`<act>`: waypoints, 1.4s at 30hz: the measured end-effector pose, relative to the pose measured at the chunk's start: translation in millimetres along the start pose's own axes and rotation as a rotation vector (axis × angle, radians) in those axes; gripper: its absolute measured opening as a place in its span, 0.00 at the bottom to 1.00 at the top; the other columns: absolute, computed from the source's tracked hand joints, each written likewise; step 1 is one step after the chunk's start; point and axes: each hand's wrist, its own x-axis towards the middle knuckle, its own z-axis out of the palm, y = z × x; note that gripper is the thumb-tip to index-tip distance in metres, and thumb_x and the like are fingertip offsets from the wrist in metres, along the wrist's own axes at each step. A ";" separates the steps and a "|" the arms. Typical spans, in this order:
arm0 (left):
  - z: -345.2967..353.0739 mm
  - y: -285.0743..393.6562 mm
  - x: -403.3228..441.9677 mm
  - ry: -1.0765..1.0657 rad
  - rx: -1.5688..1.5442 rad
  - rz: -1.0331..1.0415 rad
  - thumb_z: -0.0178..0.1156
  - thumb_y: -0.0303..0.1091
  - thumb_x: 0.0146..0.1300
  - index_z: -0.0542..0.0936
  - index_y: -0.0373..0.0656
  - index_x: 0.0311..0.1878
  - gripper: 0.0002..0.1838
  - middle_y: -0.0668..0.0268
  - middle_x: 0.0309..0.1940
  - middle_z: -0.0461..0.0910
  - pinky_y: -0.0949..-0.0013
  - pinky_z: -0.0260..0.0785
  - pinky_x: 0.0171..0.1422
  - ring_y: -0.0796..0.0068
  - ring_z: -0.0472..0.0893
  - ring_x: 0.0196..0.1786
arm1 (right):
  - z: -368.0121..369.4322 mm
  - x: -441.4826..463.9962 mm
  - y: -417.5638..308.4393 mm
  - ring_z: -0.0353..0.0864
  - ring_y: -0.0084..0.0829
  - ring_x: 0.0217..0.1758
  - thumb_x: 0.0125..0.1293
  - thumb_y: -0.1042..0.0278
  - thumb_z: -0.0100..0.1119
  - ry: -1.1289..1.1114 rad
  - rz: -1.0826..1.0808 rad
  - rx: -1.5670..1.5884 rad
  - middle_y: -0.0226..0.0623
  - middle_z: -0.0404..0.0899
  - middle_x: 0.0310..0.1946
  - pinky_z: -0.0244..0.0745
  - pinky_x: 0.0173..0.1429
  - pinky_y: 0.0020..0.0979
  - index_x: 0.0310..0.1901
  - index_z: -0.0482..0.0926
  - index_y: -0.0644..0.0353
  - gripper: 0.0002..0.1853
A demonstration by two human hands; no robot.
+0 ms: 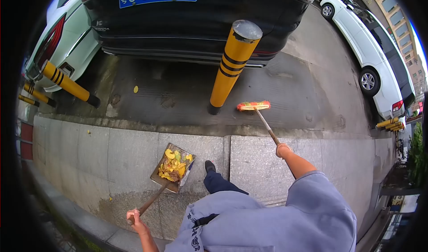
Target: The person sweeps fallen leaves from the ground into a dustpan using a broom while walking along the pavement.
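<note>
Tilting that dustpan (157,176) ahead of the left hand (137,218) could dump its loose yellow leaves (174,166), tbh. Both hands are wrapped round handles; the broom (254,106) beyond the right hand (282,150) could clip the bollard (232,69).

Leaves (174,165): in the dustpan (158,177)
Dustpan: left of the broom (254,106)
Broom: right of bollard (229,69)
Bollard: before middle car (178,29)

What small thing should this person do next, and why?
Probably swing the broom around the bollard to the lone yellow scrap on the dark pavement. The right hand holds the broom on the bollard's other side, and the left hand's dustpan already bears similar scraps.
</note>
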 end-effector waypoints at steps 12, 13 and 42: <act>-22.4 16.0 67.2 -0.158 -0.103 -0.021 0.53 0.23 0.43 0.61 0.44 0.14 0.11 0.71 0.17 0.62 0.74 0.57 0.37 0.81 0.62 0.26 | 72.7 -299.0 8.8 0.75 0.35 0.21 0.44 0.67 0.48 -0.334 -0.562 0.058 0.48 0.73 0.19 0.70 0.30 0.32 0.30 0.70 0.71 0.14; -28.1 23.3 76.0 -0.106 -0.181 -0.080 0.53 0.23 0.42 0.61 0.44 0.14 0.11 0.71 0.16 0.61 0.74 0.56 0.37 0.81 0.61 0.25 | 69.1 -311.8 0.6 0.75 0.35 0.21 0.45 0.67 0.48 -0.394 -0.580 0.033 0.47 0.73 0.19 0.69 0.29 0.32 0.31 0.68 0.70 0.14; -155.2 89.5 275.9 0.472 -0.434 0.062 0.50 0.20 0.42 0.60 0.47 0.17 0.11 0.72 0.21 0.59 0.73 0.52 0.47 0.79 0.61 0.31 | -163.6 -253.7 -439.2 0.70 0.29 0.10 0.42 0.67 0.51 -0.137 -0.774 0.266 0.39 0.70 0.10 0.65 0.18 0.28 0.18 0.70 0.68 0.10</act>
